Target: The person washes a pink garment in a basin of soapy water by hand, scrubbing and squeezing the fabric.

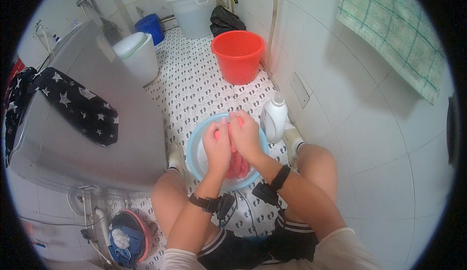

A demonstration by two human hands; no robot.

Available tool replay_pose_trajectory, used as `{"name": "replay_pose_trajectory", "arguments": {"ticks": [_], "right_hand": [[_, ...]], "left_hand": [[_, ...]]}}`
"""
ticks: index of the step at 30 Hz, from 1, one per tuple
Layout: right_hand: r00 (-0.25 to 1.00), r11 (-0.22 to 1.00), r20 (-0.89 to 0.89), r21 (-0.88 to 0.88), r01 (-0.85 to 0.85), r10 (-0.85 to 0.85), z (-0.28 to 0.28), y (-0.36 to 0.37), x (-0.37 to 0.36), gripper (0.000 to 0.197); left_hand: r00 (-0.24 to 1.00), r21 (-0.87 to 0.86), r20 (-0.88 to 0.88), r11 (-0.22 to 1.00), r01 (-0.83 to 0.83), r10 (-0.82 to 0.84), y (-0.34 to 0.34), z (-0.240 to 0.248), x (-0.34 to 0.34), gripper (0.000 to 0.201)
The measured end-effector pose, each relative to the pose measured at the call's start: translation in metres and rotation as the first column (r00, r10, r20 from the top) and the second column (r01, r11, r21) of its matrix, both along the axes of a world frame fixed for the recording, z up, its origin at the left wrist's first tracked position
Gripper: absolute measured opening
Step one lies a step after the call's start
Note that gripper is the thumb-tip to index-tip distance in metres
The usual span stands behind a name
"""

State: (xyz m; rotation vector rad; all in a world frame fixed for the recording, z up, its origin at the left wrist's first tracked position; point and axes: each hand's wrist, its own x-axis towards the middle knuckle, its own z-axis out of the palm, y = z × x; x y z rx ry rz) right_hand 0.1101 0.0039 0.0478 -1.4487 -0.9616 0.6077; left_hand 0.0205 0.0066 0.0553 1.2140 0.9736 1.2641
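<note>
Squatting over a light blue basin (194, 159) on the patterned floor tiles (194, 83), with both hands bunched around a pink cloth (237, 165) that sits inside the basin. Left hand (217, 146) is closed tight on a fold of it, right hand (245, 136) is clamped on the same fabric just beside, knuckles touching, so the 2 hands are pressed together over the wet bundle. White detergent bottle (274, 118) stands upright just right of the basin, near the wall; can't make out its label from here. Red bucket (238, 56) sits further up the floor, well apart, with a white bucket (192, 10) and a small blue one (150, 27) behind it. Grey washing machine (92, 129) on the left has a black star-print garment (73, 104) draped over its top. Green checked towel (394, 32) hangs on the right wall.
</note>
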Motion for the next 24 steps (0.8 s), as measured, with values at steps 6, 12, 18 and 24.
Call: {"name": "replay_pose_trajectory", "arguments": {"ticks": [6,12,18,24], "right_hand": [[0.944,0.95,0.313,0.313,-0.003,-0.1,-0.007,0.001,-0.005,0.032],[0.96,0.986,0.278,0.153,-0.062,0.017,-0.003,-0.005,-0.012,0.029],[0.993,0.995,0.095,0.069,0.068,-0.074,-0.004,0.0,-0.007,0.034],[0.995,0.998,0.097,0.051,0.028,-0.033,0.008,0.001,0.0,0.026]], "left_hand": [[0.997,0.007,0.049,0.998,-0.062,0.062,0.005,-0.011,0.005,0.03],[0.966,0.149,0.103,0.957,-0.249,0.235,0.017,-0.019,0.006,0.031],[0.989,0.127,-0.069,0.984,-0.122,0.132,0.014,-0.022,-0.002,0.037],[0.999,-0.137,0.038,0.991,0.006,0.0,-0.002,-0.011,0.004,0.042]]}}
